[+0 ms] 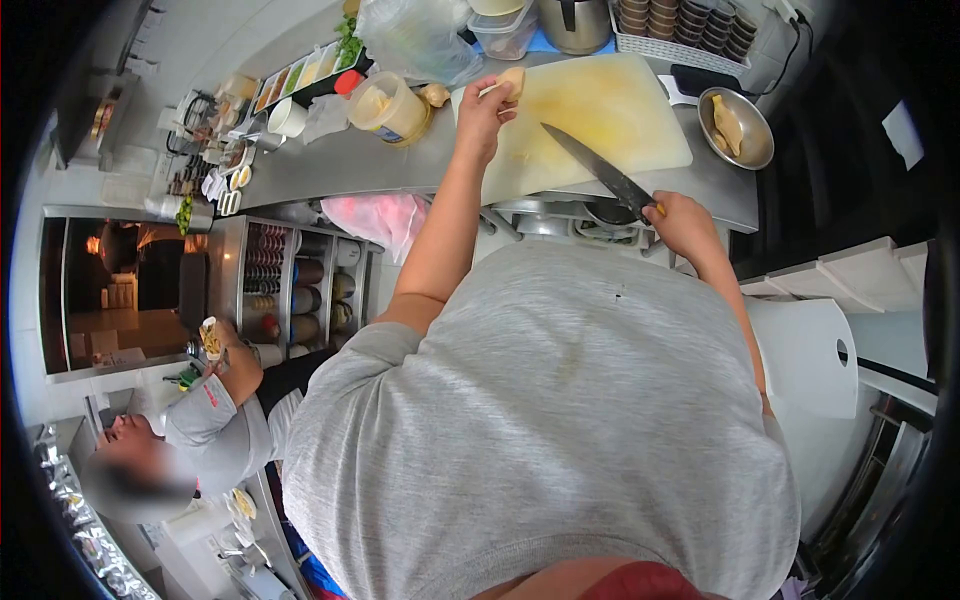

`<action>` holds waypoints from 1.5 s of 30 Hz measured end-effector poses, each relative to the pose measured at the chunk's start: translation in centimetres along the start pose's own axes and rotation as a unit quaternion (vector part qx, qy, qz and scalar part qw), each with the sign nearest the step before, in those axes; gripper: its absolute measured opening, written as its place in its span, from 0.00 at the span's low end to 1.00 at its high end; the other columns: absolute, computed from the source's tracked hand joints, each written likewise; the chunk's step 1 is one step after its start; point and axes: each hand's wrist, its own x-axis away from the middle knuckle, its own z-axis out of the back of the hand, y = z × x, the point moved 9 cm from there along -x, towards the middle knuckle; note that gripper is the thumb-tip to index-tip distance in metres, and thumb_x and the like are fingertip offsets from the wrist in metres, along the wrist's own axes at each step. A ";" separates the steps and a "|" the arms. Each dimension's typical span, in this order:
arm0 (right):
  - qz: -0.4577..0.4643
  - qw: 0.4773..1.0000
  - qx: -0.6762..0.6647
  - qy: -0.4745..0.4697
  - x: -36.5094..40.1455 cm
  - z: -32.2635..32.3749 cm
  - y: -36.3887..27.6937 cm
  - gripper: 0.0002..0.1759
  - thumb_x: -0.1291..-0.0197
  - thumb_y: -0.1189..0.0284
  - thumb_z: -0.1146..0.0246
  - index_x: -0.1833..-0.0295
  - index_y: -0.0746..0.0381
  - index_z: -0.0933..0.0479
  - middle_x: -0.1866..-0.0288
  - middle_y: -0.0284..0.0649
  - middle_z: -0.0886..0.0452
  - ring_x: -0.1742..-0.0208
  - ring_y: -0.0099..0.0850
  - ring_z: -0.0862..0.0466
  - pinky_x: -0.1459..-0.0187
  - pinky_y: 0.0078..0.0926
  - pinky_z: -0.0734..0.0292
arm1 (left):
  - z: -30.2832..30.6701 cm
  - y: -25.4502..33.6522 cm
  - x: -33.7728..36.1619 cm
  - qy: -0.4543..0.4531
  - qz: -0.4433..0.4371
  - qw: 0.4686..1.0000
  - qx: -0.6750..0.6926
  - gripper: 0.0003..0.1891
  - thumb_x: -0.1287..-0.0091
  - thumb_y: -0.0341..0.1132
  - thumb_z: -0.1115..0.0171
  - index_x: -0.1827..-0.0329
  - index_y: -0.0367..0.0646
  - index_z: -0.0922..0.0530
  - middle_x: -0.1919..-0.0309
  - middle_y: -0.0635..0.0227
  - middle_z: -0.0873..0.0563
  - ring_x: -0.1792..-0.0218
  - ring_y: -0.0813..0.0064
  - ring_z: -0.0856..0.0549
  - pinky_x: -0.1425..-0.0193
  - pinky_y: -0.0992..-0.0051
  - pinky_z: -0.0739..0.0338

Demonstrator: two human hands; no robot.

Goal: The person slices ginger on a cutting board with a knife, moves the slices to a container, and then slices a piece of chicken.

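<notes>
My left hand (480, 125) is closed on a pale tan piece of food (513, 84) that looks like ginger, above the left part of the cutting board (630, 115). My right hand (684, 226) grips a large kitchen knife (600, 170) by its handle, near the counter's front edge. The blade points away and to the left, its tip over the board. The board is white with yellow stains. Right of it, a metal bowl (757, 141) holds yellowish pieces (728, 127). A plastic tub (402, 122) with pale yellow contents stands left of my left hand.
A knobby brown piece (434, 95) lies beside the tub. Behind the board are a metal pot (575, 27), a lidded plastic box (504, 38) and a white basket (680, 50) of small dark cups. Another person (215, 415) stands at left, holding a food container (210, 338).
</notes>
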 end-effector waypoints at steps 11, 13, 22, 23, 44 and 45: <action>-0.046 0.994 -0.089 0.032 1.9 2.8 4.4 0.16 0.38 0.59 0.40 0.64 0.63 0.23 0.74 0.47 0.19 0.71 0.44 0.18 0.62 0.42 0.25 | 2.0 -1.4 1.6 0.053 0.021 0.990 -0.130 0.21 0.40 0.37 0.30 0.49 0.42 0.30 0.64 0.67 0.17 0.67 0.78 0.19 0.64 0.78 0.25; -0.087 0.988 -0.117 0.053 2.6 3.5 6.5 0.16 0.38 0.60 0.40 0.66 0.64 0.25 0.77 0.43 0.23 0.77 0.37 0.22 0.70 0.37 0.29 | 0.8 -2.7 2.1 0.025 0.038 0.979 -0.198 0.20 0.40 0.37 0.30 0.50 0.42 0.30 0.64 0.68 0.17 0.67 0.79 0.20 0.64 0.78 0.26; -0.161 0.962 -0.216 0.037 3.6 1.8 9.6 0.17 0.36 0.60 0.40 0.68 0.65 0.26 0.83 0.38 0.25 0.84 0.29 0.24 0.78 0.30 0.29 | -6.2 -5.2 -0.5 -0.110 -0.052 0.931 -0.345 0.20 0.42 0.40 0.29 0.53 0.37 0.22 0.63 0.64 0.17 0.63 0.73 0.18 0.54 0.74 0.23; -0.169 0.963 -0.207 0.036 4.0 1.8 9.6 0.18 0.36 0.60 0.40 0.68 0.65 0.25 0.83 0.38 0.25 0.84 0.29 0.24 0.78 0.30 0.29 | -5.4 -6.1 -1.0 -0.092 -0.073 0.894 -0.433 0.19 0.43 0.40 0.29 0.54 0.37 0.22 0.62 0.62 0.18 0.62 0.70 0.17 0.53 0.72 0.23; -0.202 0.949 -0.235 0.060 6.4 1.9 11.6 0.18 0.35 0.59 0.41 0.65 0.65 0.23 0.81 0.38 0.25 0.83 0.28 0.24 0.79 0.28 0.29 | -12.2 -6.7 12.9 -0.243 -0.415 0.655 -0.583 0.13 0.44 0.29 0.36 0.55 0.47 0.17 0.59 0.65 0.24 0.55 0.62 0.26 0.50 0.63 0.34; -0.199 0.949 -0.235 0.057 6.4 1.9 11.6 0.18 0.35 0.59 0.41 0.65 0.65 0.23 0.82 0.38 0.25 0.83 0.28 0.24 0.79 0.28 0.29 | -12.2 -6.9 13.1 -0.239 -0.417 0.652 -0.586 0.12 0.45 0.30 0.37 0.56 0.47 0.18 0.59 0.65 0.24 0.54 0.62 0.26 0.50 0.62 0.35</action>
